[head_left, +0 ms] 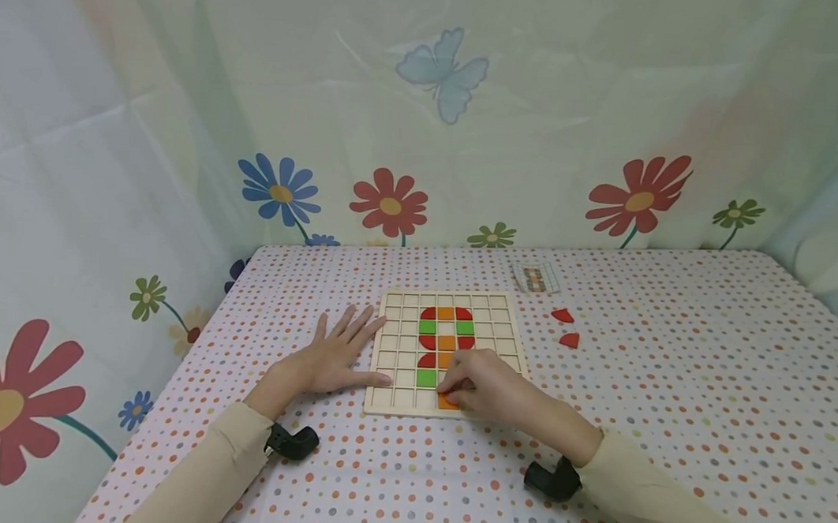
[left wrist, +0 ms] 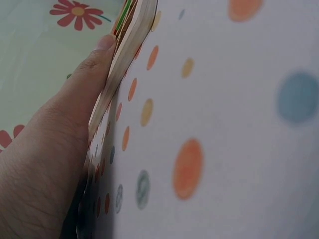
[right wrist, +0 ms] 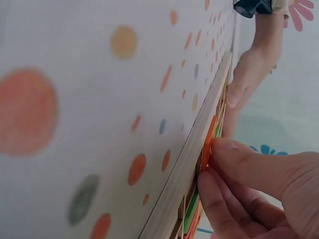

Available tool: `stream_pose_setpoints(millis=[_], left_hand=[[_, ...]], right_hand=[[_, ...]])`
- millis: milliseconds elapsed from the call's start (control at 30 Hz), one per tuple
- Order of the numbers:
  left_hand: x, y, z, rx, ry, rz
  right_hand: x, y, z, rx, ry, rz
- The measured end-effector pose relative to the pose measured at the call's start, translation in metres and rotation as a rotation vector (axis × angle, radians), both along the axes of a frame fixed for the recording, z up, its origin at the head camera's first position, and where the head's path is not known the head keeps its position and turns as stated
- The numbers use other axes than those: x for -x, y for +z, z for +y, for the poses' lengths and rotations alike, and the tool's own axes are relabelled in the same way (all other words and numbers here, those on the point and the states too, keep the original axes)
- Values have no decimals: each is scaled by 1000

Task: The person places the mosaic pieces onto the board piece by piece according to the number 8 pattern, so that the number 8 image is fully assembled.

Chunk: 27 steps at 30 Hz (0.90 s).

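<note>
A wooden grid board [head_left: 403, 400] lies flat, with red quarter-round, orange square and green square tiles in its middle columns. My right hand [head_left: 487, 383] pinches an orange square tile [right wrist: 209, 142] at the board's near row. In the right wrist view that tile tilts slightly up from the grid, thumb and fingers at its edges. The right hand hides some cells around it. With fingers spread, my left hand [head_left: 332, 360] rests along the board's left edge; its thumb [left wrist: 92, 69] lies over the rim in the left wrist view.
Two loose red quarter-round tiles [head_left: 569, 340] lie right of the board. Behind them is a small pattern card [head_left: 537, 278] showing coloured squares. A dotted cloth [head_left: 669, 369] covers the table, and a flowered curtain [head_left: 539, 141] hangs behind it.
</note>
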<state>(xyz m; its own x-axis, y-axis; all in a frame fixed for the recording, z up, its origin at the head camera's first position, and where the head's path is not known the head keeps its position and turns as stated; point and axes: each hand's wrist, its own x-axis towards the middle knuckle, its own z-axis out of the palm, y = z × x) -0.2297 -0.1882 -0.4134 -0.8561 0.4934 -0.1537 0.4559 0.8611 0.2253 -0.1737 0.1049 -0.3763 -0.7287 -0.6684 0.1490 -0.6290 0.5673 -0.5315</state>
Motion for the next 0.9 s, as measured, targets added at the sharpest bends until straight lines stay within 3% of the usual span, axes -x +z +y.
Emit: stream_pose_setpoints(millis=[233,400,633,733,900], left_hand=[[-2,1,-2,-5,-1,1],[-1,1,-2,-10,-5,5],[1,-2,1,16,9,-6],[0,0,2,15,8,-7],[-1,1,1,12,11,3]], right_hand=[[3,-3,13,84,-4,-100],[6,0,36,94,-127,-100],[15,1,88,-8,-366,30],[24,-1,112,-27,-423,63],[41,-9,141,-16,-440,18]])
